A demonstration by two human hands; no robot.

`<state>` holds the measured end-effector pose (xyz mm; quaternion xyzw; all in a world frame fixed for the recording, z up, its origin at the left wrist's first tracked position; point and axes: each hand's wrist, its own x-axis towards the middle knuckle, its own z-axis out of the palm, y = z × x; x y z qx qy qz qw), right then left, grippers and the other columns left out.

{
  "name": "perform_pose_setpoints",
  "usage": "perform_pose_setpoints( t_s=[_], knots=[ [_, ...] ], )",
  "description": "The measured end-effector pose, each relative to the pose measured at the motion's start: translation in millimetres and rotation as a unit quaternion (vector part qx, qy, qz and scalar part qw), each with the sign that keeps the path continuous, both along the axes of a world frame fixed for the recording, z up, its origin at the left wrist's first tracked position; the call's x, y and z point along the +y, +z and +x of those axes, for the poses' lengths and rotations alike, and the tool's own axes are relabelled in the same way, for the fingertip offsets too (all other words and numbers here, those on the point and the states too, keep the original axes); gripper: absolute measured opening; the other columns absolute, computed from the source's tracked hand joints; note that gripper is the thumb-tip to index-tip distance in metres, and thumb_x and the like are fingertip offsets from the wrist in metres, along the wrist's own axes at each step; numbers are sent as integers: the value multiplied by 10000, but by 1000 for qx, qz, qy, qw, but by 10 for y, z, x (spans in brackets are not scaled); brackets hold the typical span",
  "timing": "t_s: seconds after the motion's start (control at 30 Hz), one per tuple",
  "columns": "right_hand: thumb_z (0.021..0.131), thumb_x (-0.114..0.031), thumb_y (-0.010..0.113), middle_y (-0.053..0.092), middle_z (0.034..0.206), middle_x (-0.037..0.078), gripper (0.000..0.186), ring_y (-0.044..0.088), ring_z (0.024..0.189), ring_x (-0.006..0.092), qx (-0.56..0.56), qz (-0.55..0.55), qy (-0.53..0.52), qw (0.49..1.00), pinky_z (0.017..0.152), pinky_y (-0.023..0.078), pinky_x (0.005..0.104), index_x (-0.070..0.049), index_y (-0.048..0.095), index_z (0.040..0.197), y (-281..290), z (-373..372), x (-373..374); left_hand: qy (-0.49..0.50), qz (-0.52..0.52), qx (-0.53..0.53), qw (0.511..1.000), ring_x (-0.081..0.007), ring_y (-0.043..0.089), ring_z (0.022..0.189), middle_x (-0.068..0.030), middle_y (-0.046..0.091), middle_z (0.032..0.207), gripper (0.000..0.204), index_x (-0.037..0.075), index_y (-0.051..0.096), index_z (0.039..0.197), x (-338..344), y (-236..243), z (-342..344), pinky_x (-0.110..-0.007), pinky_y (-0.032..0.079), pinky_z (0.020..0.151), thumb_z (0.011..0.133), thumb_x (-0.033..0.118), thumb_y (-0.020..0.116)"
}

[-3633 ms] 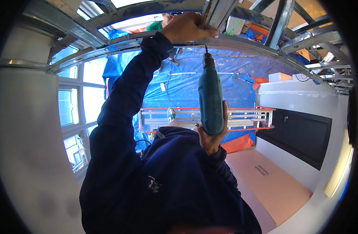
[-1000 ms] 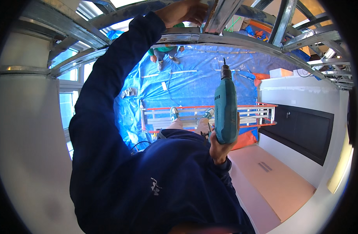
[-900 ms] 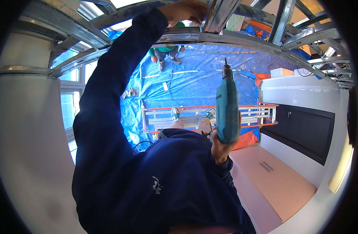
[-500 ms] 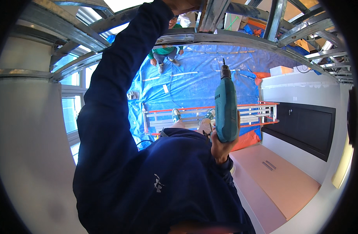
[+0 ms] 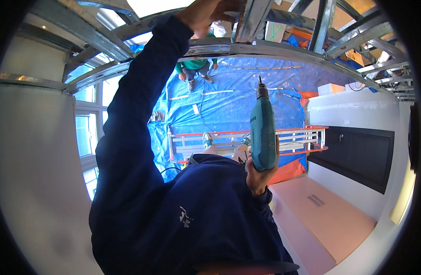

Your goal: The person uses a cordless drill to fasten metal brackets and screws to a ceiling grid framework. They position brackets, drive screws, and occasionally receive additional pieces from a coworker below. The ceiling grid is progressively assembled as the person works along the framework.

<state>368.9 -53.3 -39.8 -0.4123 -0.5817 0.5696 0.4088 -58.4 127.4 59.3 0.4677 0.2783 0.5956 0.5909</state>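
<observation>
My right hand grips a teal drill, whose bit points up toward the curved metal rail, with space in the picture between bit and rail. My left hand is raised at the top, fingers bent and apart beside an upright steel channel; its fingertips are partly hard to make out.
My feet stand on a red-edged scaffold platform over blue tarpaulin. A co-worker in green stands beyond the rail. Steel framing surrounds me overhead. A window is left, a dark door right.
The drill bit was at the rail 3.6 seconds ago; the drill has since moved right and away from it. My left hand has risen to the channel. The co-worker's body shows more.
</observation>
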Motion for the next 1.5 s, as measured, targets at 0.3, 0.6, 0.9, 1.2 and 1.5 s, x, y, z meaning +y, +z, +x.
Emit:
perform_pose_setpoints(
  t_s=[0.3,0.6,0.9,1.2,1.5],
  knots=[
    [735,22,638,585,1339,167,921,621,1118,222,-13,48,22,998,994,500,354,64,279,1582,37,-95,76,267,104,321,903,-93,607,835,-30,721,917,291,-13,722,1042,-187,117,517,-302,522,745,924,237,812],
    [706,44,612,628,1193,121,935,634,918,153,11,137,58,989,852,537,308,30,308,1590,114,-446,202,329,103,323,881,-70,524,692,11,637,763,241,-11,690,956,-272,154,712,-281,459,617,957,214,775],
    [681,5,712,576,1376,233,987,612,1222,286,17,86,80,993,1050,480,381,82,285,1568,42,-477,245,370,68,373,848,-70,444,616,45,524,669,336,6,634,830,-290,144,711,-288,386,547,951,282,782],
    [694,51,598,633,1198,102,927,620,917,139,28,135,58,989,862,527,290,20,337,1583,36,-517,285,363,80,347,861,-73,433,594,45,502,643,386,21,602,744,-295,161,725,-291,367,539,940,294,791],
    [694,53,591,645,1159,97,928,625,887,134,17,122,66,990,828,533,284,20,332,1585,22,-493,288,367,86,352,857,-82,433,610,41,506,669,374,14,605,778,-320,190,742,-293,370,553,951,299,775]
  ],
)
